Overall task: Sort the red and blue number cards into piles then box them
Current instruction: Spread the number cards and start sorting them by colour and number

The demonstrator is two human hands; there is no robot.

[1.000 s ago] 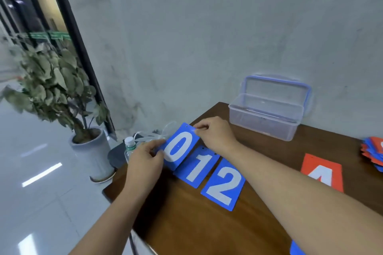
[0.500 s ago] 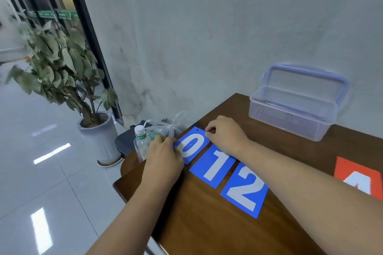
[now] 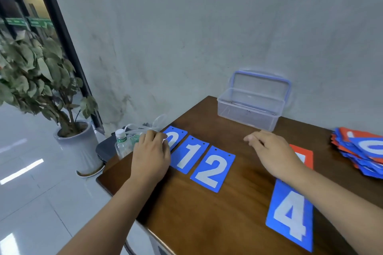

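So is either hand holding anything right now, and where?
Right hand holds nothing. Left hand lies on the blue 0 card at its left edge; whether it grips cannot be told.

Bare left forearm (image 3: pixel 107 213), bare right forearm (image 3: pixel 342 198), ungloved left hand (image 3: pixel 150 157), ungloved right hand (image 3: pixel 273 153)
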